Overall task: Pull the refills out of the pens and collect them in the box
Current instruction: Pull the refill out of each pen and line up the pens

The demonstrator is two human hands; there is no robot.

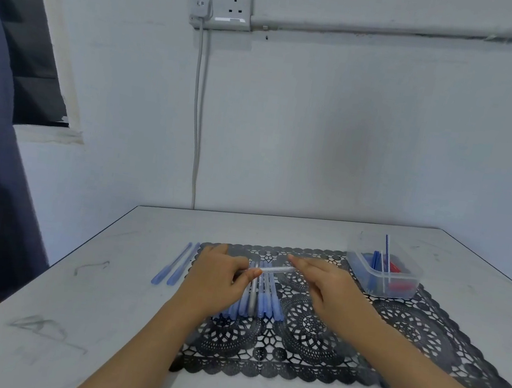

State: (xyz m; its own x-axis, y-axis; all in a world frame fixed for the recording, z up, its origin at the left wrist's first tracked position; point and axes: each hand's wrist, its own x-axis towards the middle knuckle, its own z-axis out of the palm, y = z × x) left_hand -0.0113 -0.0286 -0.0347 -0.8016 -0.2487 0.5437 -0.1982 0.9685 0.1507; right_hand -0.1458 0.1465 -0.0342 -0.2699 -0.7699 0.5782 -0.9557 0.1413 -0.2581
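- Head view: the left hand (221, 270) and right hand (327, 288) each pinched one end of a pale pen (274, 269); no refill was showing yet.
- At 2 o'clock, the clear box (404, 293) held several refills (386, 259).
- Judged part-done: a row of blue pens (266, 306) lay beneath the hands.
- At 9 o'clock, two blue pens (175, 264) lay apart; whether emptied, unclear.

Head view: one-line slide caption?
Left hand and right hand hold one pen above the pen row; refills already in the clear box.

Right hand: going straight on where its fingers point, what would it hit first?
Probably the white wall: the right hand, gripping the pale grey pen, points away-left, just past the left hand, over the black lace mat. Depth is unclear.
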